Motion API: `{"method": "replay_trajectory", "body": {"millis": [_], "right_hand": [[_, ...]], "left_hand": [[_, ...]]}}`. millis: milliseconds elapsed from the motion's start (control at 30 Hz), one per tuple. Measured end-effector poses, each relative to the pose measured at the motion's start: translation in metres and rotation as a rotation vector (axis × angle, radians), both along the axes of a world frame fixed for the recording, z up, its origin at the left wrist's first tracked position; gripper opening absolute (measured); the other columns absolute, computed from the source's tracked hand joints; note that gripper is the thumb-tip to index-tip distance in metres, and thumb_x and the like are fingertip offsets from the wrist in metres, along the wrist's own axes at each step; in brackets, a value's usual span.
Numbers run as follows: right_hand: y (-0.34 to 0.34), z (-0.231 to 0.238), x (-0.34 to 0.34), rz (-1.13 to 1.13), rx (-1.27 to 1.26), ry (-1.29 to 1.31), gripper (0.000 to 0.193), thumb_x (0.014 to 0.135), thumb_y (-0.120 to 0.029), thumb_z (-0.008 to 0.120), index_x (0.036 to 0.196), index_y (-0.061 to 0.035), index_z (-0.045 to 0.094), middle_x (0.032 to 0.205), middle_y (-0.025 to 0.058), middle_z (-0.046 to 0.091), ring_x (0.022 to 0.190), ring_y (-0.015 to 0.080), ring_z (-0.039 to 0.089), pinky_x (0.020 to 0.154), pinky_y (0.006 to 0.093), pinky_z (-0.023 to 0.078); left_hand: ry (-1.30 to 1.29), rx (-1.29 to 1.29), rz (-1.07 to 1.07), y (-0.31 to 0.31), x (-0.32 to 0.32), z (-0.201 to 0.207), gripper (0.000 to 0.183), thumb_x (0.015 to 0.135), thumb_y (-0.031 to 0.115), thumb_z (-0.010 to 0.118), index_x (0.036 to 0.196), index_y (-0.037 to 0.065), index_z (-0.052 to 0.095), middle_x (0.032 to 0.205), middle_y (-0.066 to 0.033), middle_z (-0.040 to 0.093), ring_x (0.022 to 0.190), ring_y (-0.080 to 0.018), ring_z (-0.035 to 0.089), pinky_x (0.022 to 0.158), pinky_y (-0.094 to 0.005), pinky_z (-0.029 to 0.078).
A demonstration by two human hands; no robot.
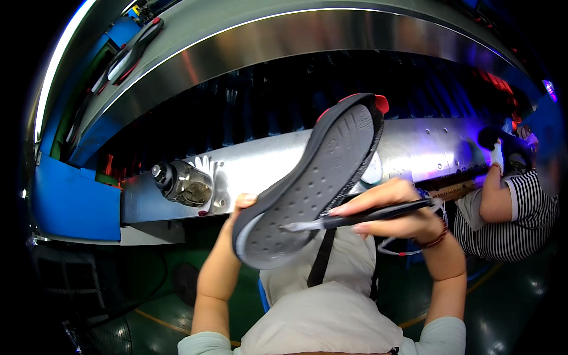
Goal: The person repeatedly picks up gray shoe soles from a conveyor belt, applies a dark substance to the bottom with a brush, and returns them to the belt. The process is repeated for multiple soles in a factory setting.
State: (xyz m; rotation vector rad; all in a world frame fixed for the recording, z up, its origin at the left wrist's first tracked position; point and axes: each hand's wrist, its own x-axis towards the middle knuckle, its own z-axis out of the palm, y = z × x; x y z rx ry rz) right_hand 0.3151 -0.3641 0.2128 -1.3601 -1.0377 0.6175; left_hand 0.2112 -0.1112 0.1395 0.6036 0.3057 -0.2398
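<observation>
In front of my lap a dark grey shoe sole with black sides and red at the toe is held tilted, heel toward me. Its dimpled face is turned up to view. My left hand grips it at the left heel edge, thumb on the rim and the other fingers hidden beneath. Between the fingers of my right hand is a slim black-handled brush. Its pale, pointed tip is at the heel area of the sole; whether it touches is hard to tell.
A clear jar with a dark top stands on the metal ledge. Partly behind the sole is a round white item. More soles lie on the raised belt. At the right sits a co-worker in stripes, with a white-gloved hand.
</observation>
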Motion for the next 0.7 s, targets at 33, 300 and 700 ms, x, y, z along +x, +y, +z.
{"method": "replay_trajectory", "body": {"millis": [33, 300, 700], "right_hand": [[0.009, -0.009, -0.006, -0.028, -0.016, 0.015, 0.02, 0.07, 0.002, 0.065, 0.09, 0.0037, 0.064, 0.089, 0.0173, 0.064, 0.058, 0.0124, 0.06, 0.053, 0.02, 0.047], [0.015, -0.05, -0.012, -0.396, -0.026, 0.212, 0.015, 0.076, -0.002, 0.061, 0.091, 0.0013, 0.064, 0.085, 0.0089, 0.064, 0.073, 0.0088, 0.057, 0.065, 0.0195, 0.045], [0.03, -0.069, -0.021, -0.594, 0.105, -0.245, 0.011, 0.071, 0.002, 0.061, 0.082, 0.0028, 0.062, 0.08, 0.0156, 0.064, 0.077, 0.0225, 0.064, 0.067, 0.028, 0.048]], "left_hand": [[-0.016, -0.038, 0.002, -0.005, 0.001, -0.004, 0.059, 0.072, 0.034, 0.048, 0.119, -0.001, 0.047, 0.11, -0.0179, 0.056, 0.09, -0.0264, 0.059, 0.081, -0.0345, 0.046], [-0.09, -0.139, -0.011, -0.009, 0.007, -0.03, 0.07, 0.071, 0.042, 0.05, 0.126, 0.001, 0.038, 0.121, -0.0191, 0.047, 0.103, -0.0316, 0.052, 0.087, -0.0409, 0.043], [-0.007, -0.165, 0.04, -0.02, 0.017, -0.039, 0.066, 0.072, 0.046, 0.041, 0.122, 0.003, 0.042, 0.116, -0.0247, 0.048, 0.092, -0.0489, 0.052, 0.065, -0.0631, 0.045]]}}
